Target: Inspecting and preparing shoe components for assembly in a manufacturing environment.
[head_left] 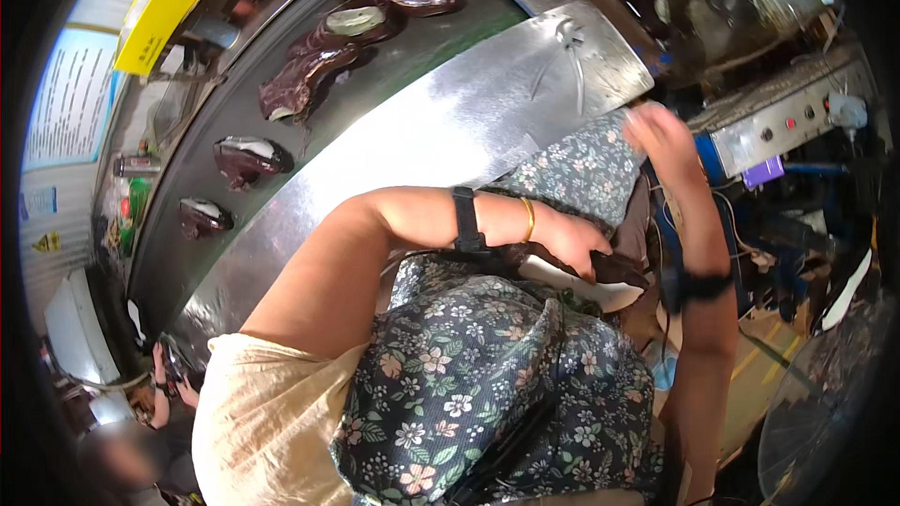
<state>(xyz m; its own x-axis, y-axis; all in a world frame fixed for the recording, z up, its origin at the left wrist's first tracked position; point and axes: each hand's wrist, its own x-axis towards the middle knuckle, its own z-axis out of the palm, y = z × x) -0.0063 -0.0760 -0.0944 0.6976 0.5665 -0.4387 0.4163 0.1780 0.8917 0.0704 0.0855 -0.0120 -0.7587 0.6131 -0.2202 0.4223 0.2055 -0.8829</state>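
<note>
In my lap, against the floral apron point(459, 356), lies a dark brown shoe point(626, 272) with a pale, whitish band along its side. My left hand point(570, 242) is closed on it, fingers bent over its upper edge; part of the shoe is hidden by the hand. My right hand point(664, 139) is raised beside the right end of the metal plate point(422, 122), apart from the shoe. Its fingers are bent and smeared by motion, so whether anything is in them does not show. Black straps circle both forearms.
Beyond the plate runs a dark belt point(319, 145) bearing several glossy maroon shoes point(251, 159). A control box with knobs point(787, 122) stands at the right, cables hanging below. A yellow box point(173, 9) is at upper left. Another person point(131, 454) sits at lower left.
</note>
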